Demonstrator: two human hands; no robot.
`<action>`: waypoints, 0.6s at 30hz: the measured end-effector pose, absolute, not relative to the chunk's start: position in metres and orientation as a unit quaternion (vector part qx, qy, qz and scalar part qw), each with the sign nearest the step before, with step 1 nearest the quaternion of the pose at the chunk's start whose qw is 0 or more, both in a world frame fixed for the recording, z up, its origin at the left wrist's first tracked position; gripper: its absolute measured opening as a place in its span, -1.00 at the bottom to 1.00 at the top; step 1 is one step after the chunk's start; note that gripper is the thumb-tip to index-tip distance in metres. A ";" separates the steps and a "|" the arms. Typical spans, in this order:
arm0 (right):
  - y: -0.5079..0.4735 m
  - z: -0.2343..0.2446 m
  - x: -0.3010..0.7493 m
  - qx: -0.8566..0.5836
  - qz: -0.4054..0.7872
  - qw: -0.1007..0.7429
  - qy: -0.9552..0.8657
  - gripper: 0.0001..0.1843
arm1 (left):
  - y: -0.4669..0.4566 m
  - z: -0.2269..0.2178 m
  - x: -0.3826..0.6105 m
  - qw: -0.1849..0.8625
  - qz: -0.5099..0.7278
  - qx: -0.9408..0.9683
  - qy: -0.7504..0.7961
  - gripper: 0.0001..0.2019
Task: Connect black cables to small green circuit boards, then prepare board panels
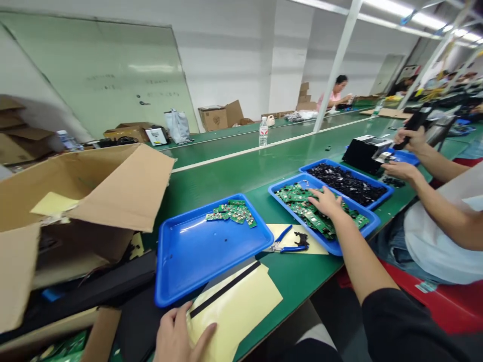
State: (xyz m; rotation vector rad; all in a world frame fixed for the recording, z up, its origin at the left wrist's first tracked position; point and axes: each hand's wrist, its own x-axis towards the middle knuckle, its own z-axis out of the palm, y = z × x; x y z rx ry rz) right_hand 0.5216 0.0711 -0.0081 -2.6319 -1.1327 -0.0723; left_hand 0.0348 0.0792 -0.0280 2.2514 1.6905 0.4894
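Observation:
My right hand point(327, 202) reaches over a blue tray point(373, 221) heaped with green circuit boards point(313, 219). Its fingers are spread and touch the boards, with none visibly lifted. At the bottom, my left hand point(177, 334) rests on pale yellow sheets point(241, 306), thumb and fingers apart. A black strip point(226, 288) lies across these sheets, one end close to my left fingers. Between the hands sits a second blue tray point(196, 256), with a small group of circuit boards point(234, 212) at its far right corner. Blue-handled pliers point(283, 244) lie between the two trays.
An open cardboard box point(121, 191) stands at the left. Beyond the circuit boards, another tray holds small black parts point(345, 182). A co-worker's hands point(413, 138) work at the right beside a black device point(366, 153). A water bottle point(263, 132) stands farther back.

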 end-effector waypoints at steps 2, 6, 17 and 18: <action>0.068 -0.005 0.510 -0.903 -0.053 0.176 -0.389 -0.51 | 0.073 -0.025 0.036 0.159 0.151 0.790 0.573 -0.43; 0.055 0.001 0.448 -0.781 -0.081 0.338 -0.519 -0.55 | 0.063 -0.013 0.043 0.185 0.135 0.777 0.586 -0.54; 0.026 -0.024 0.221 -0.455 0.159 0.347 -0.805 -0.72 | 0.056 -0.004 0.048 0.351 0.216 0.680 0.606 -0.84; 0.029 -0.027 0.215 -0.462 0.151 0.353 -0.799 -0.73 | 0.056 -0.004 0.047 0.397 0.229 0.658 0.597 -0.85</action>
